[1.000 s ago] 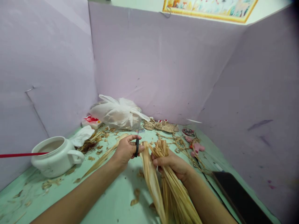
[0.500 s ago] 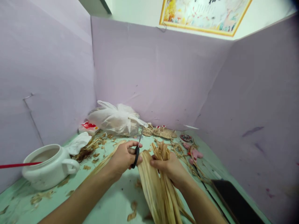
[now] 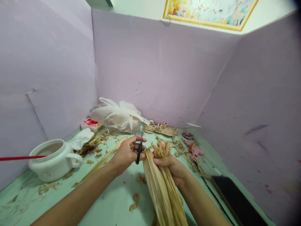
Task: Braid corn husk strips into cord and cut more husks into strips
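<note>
My left hand (image 3: pixel 129 153) is closed around black-handled scissors (image 3: pixel 139 152), whose thin blades point up and away from me. Its fingertips also reach the top of a broad dried husk leaf (image 3: pixel 155 188). In my right hand (image 3: pixel 172 166) is a bundle of dried corn husks (image 3: pixel 166 153), gripped near the upper ends, with the thumb across the front. The pale yellow leaves hang down from both hands toward the bottom edge of the view. Left of my left hand, more long husk strips (image 3: pixel 105 161) lie on the table.
A white pot (image 3: pixel 51 163) with a red stick stands at left. Behind lie a white plastic bag (image 3: pixel 117 116), a tissue pack (image 3: pixel 90 125) and woven pieces (image 3: pixel 164 129). Twine, pink objects (image 3: pixel 195 152) and a dark flat device (image 3: pixel 235 197) are at right. Purple panels (image 3: pixel 164 69) enclose the table.
My left hand has drawn the top of the broad leaf together, so it is narrower and closer to the bundle. The scissors have turned more upright. The view has shifted slightly.
</note>
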A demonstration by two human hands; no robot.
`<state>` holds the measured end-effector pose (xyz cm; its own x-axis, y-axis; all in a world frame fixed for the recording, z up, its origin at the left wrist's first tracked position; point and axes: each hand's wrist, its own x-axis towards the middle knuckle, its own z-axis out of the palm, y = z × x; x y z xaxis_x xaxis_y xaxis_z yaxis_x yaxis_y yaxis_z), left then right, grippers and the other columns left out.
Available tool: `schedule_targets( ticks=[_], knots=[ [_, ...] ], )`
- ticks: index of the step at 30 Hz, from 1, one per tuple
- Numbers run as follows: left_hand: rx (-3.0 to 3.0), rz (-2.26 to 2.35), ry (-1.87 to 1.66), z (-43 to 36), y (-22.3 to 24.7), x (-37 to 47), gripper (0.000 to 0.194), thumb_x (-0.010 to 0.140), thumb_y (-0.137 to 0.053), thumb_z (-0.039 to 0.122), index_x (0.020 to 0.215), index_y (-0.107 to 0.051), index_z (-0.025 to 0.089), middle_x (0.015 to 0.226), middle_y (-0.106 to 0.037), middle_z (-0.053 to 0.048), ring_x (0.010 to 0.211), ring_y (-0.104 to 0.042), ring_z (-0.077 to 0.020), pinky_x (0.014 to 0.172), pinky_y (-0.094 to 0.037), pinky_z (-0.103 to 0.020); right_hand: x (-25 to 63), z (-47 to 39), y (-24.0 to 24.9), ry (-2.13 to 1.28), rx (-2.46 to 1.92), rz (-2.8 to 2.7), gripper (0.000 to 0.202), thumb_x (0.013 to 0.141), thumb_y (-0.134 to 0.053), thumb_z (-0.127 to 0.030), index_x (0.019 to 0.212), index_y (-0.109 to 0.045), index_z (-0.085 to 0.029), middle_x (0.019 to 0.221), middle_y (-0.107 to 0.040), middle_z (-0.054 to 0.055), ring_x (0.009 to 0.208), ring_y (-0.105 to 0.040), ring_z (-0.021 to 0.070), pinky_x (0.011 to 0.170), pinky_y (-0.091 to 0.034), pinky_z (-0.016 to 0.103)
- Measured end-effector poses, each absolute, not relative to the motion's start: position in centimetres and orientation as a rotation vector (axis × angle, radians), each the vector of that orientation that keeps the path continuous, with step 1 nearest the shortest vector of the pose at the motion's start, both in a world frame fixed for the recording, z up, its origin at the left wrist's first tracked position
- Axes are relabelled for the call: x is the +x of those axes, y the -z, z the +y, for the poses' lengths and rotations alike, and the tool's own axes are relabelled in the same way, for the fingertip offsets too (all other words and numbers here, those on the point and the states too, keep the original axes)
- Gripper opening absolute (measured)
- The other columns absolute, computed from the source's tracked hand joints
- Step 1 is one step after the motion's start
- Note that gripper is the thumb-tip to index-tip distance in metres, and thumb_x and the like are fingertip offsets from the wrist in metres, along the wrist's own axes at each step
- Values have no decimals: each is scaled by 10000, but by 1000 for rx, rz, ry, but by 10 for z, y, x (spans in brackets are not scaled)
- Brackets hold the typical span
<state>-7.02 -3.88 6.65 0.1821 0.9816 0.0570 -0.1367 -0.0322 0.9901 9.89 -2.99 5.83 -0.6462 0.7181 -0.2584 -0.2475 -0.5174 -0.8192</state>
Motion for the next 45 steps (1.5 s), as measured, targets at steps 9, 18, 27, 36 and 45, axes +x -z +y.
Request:
schedule_targets(
  ticks=[9,18,27,36,45],
  knots=[
    [1206,1026,-1239,-36,-66,-71,426,507,-631,96,901,-485,161,607,-546,32,477,-458,-73,354,-322,-156,92,-32,-58,-1750,-1006,-1215,284,548,-709,-294,752,-595,-133,665,-602,25,580,-540,123,582,-424,244],
    [1055,1267,-1364,-43,-71,-58,414,497,-610,103,892,-493,139,484,-513,52,372,-411,-75,296,-347,-186,79,-41,-65,-1395,-1107,-1551,197,555,-655,-181,741,-603,-142,661,-592,-1,591,-515,134,556,-389,244],
    [1183,1190,-1222,-41,-75,-67,467,545,-682,287,932,-471,133,540,-543,16,452,-526,-118,312,-319,-163,97,-25,-58,-1394,-1122,-1259,223,562,-698,-258,692,-568,-130,542,-499,-29,440,-410,69,406,-308,200],
    [1855,1236,-811,-43,-84,-80,223,663,-546,367,699,-575,149,521,-462,31,490,-415,-88,453,-270,-200,116,-5,-60,-1388,-1090,-829,238,529,-716,-234,678,-553,-147,474,-472,-52,368,-383,49,342,-295,172],
    [1830,1162,-705,-45,-77,-73,106,622,-481,215,550,-419,168,513,-341,44,494,-308,-80,445,-210,-202,106,-10,-45,-1116,-1046,-1182,285,549,-728,-319,733,-620,-129,687,-602,36,634,-551,162,597,-441,276]
  ],
)
